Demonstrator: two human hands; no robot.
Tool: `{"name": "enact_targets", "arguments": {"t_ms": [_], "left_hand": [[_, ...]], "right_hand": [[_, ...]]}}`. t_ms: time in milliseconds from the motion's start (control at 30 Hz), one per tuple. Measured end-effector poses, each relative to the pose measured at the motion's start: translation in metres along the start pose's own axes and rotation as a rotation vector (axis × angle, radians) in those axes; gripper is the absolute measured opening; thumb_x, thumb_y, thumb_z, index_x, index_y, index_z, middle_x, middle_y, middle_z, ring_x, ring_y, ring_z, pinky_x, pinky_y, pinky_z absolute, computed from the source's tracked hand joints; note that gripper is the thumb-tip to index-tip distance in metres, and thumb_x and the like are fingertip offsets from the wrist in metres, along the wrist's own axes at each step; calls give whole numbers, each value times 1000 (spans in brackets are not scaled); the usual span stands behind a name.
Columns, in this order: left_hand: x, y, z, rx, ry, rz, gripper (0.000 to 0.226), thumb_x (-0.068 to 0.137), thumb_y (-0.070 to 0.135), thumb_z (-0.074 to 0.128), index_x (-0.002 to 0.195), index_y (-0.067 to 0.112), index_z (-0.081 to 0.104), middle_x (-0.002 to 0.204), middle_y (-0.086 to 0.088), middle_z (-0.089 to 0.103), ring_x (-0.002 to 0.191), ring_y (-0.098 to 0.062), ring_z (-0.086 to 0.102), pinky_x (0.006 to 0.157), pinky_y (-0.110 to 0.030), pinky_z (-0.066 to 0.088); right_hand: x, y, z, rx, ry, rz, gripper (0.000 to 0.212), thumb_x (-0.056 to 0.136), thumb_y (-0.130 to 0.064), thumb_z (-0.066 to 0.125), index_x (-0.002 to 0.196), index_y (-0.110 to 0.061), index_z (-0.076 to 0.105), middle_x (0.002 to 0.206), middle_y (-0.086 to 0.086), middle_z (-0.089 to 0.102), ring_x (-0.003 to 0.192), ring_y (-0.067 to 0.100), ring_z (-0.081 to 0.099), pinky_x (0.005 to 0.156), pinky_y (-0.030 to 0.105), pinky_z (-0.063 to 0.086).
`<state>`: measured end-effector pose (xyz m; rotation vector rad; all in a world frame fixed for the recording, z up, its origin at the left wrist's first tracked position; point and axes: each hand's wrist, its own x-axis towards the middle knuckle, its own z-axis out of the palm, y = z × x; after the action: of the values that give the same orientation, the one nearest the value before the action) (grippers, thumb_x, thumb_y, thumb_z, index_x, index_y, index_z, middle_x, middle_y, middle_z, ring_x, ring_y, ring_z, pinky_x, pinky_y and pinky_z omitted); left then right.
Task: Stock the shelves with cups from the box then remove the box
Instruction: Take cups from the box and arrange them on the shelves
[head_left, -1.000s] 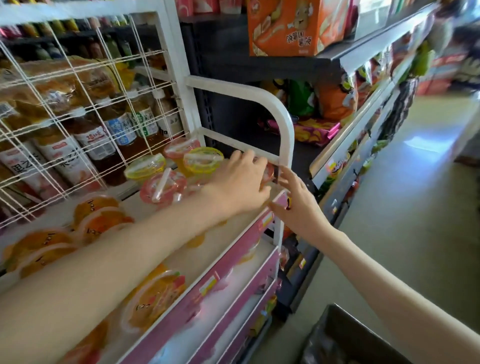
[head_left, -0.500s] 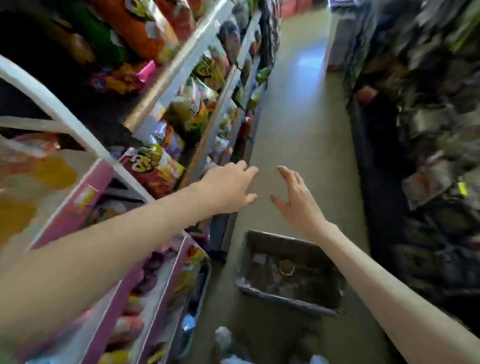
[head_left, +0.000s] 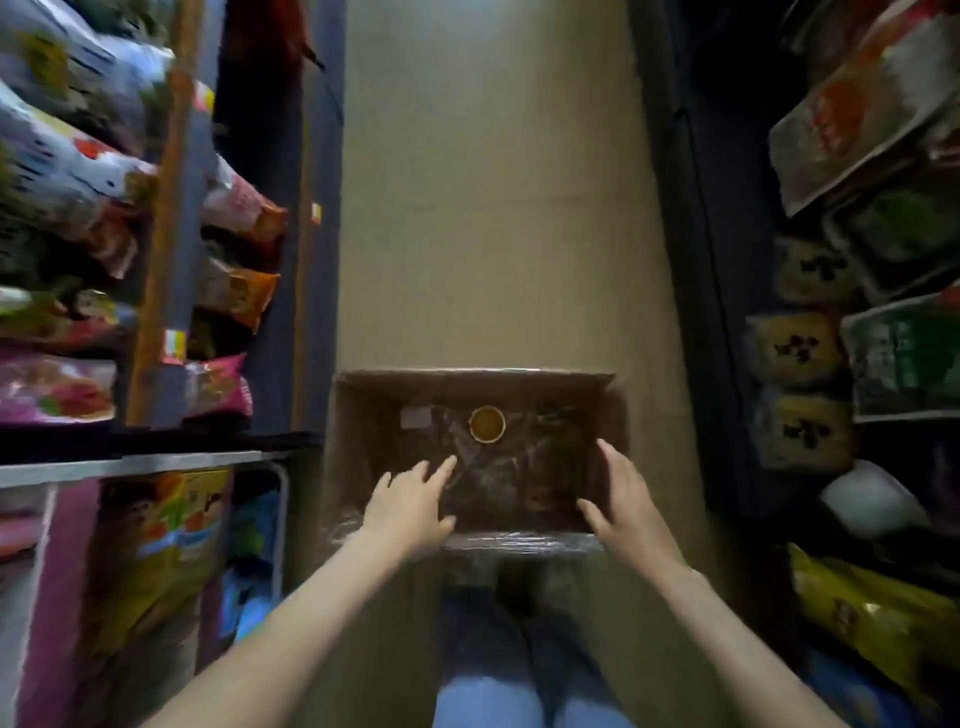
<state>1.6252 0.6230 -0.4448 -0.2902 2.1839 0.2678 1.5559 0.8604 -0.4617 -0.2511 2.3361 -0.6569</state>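
Note:
A cardboard box (head_left: 519, 378) lined with clear plastic stands on the aisle floor right in front of me. One small cup (head_left: 487, 424) with yellow-brown contents sits inside, near the far wall. My left hand (head_left: 410, 501) hovers over the box's near left part, fingers spread and pointing toward the cup, holding nothing. My right hand (head_left: 621, 493) is over the near right part, fingers straight, also holding nothing. Whether either hand touches the box I cannot tell.
Shelves of snack bags (head_left: 228, 291) line the left side, with a pink rack (head_left: 52, 571) at lower left. More packaged goods (head_left: 883, 353) fill the shelves on the right. The tan floor (head_left: 488, 208) runs ahead between them. My legs in jeans (head_left: 519, 675) are below the box.
My view swung from the cup rack on the left down to the box on the floor. Both hands left the rack rail and came down over the box.

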Motion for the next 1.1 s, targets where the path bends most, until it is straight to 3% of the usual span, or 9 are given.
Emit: {"name": "enact_targets", "arguments": {"t_ms": [200,400,500,600,667,733,833,933,1100], "left_hand": [[156,7,101,-75,83,-17,75,93,37,51,151,27,4,155,-12,19,137,-29,30,110,-38,29],[293,19,157,157,132,109,72,94,8,41,151,23,-1,157,-17,-1,145,-34,2,116,-44,7],[347,24,180,293,321,204,60,85,11,34,141,27,43,143,-18,42,134,-32,39,109,-44,35],[388,23,197,431,328,239,57,82,15,30,132,25,56,134,-9,55,126,-29,49,105,-41,38],[403,26,200,468,394,223,53,85,13,32,132,19,56,133,-10,54,124,-31,48,106,-41,35],[413,31,208,527,315,190,50,93,8,26,141,9,37,138,-16,42,126,-35,40,105,-43,31],[413,34,203,623,352,54,58,85,1,12,136,7,39,129,-16,49,116,-33,47,92,-38,41],[411,31,195,474,157,-100,42,95,0,22,134,-1,37,133,-22,45,121,-37,44,95,-38,39],[333,19,156,144,53,-210,32,98,7,37,123,5,56,129,-12,56,119,-27,54,92,-34,46]], "right_hand": [[110,86,116,-1,-73,101,82,91,-19,60,151,-18,3,156,3,13,144,17,12,115,29,15],[223,141,203,-40,23,288,98,87,-20,62,149,-19,-13,156,13,-2,144,31,5,118,41,10],[261,163,234,-37,104,385,94,87,-15,56,149,-19,-15,155,19,-1,141,39,10,116,46,14],[288,177,257,-181,156,378,92,87,-12,53,149,-18,-15,152,26,5,138,41,21,113,44,23],[301,185,267,-288,181,358,88,89,-7,49,149,-17,-14,150,28,10,133,40,30,109,41,29],[308,190,272,-369,219,346,85,90,-2,46,149,-18,-13,148,29,17,125,39,39,102,39,35],[309,194,271,-433,229,322,81,88,1,42,151,-22,-4,140,27,26,114,38,44,94,40,40],[303,189,262,-454,170,277,77,86,3,41,150,-24,9,139,24,25,117,39,38,92,44,40],[248,143,221,-448,78,161,72,86,4,42,147,-22,14,139,25,24,121,41,34,94,44,41]]}}
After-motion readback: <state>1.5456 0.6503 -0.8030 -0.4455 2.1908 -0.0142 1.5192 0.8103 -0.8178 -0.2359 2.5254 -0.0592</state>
